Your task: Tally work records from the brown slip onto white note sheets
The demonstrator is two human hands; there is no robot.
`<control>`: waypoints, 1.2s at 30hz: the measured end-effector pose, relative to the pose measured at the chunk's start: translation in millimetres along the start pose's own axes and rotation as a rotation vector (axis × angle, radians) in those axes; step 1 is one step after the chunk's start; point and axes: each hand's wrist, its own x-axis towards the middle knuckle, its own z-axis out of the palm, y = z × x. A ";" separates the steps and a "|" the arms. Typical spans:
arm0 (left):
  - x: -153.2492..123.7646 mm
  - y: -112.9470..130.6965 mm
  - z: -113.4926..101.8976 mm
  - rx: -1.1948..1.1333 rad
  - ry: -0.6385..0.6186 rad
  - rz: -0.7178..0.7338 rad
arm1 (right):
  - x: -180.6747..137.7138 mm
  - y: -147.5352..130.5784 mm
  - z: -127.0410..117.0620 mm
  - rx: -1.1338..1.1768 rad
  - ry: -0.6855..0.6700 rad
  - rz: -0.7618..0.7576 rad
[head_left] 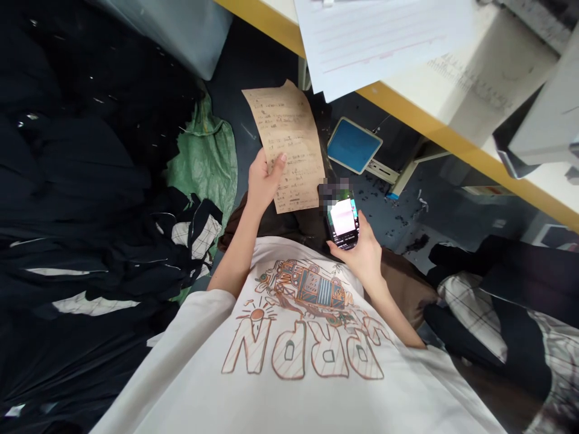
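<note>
White shirt (296, 361), printed with a vehicle and letters, is closest, below the brown paper (296, 141). The left hand (265, 179) grips that paper by its left edge, thumb on top. Just beside the paper's lower right corner, the right hand (364, 250) is wrapped around a lit phone (344, 220). Left of the paper lie a green sack (210, 157) and dark clothes (76, 163); to its upper right stands a yellow-edged table (434, 125).

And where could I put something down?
The table shows a bare patch between the white papers and pale machine; the floor, another between the green sack and brown sheet. Dark clothes crowd the left; scraps litter the floor near the blue panel.
</note>
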 end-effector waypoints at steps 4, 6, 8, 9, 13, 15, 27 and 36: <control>6.8 3.5 -15.4 -0.121 0.118 -0.004 | -2.7 -12.1 10.0 -0.009 0.015 0.019; 10.7 10.4 -25.1 -0.222 0.195 -0.027 | -4.8 -20.7 20.3 -0.006 0.006 0.026; 13.7 20.4 -32.5 -0.291 0.237 -0.061 | -6.0 -27.8 31.9 -0.009 -0.006 0.041; 14.5 25.7 -34.5 -0.319 0.251 -0.074 | -5.7 -30.2 36.5 -0.011 -0.006 0.047; 14.9 37.0 -27.3 -0.419 0.228 -0.110 | 4.7 -37.1 27.0 0.037 0.051 -0.081; 15.8 32.4 -16.1 -0.397 0.211 -0.138 | 19.2 -46.9 0.7 0.095 0.173 -0.220; 36.6 12.4 13.9 0.038 0.097 -0.003 | 276.9 -131.6 -96.5 -0.108 0.358 -0.467; 38.4 17.5 15.2 0.150 0.060 0.022 | 200.4 -153.4 -110.5 0.011 0.571 -0.579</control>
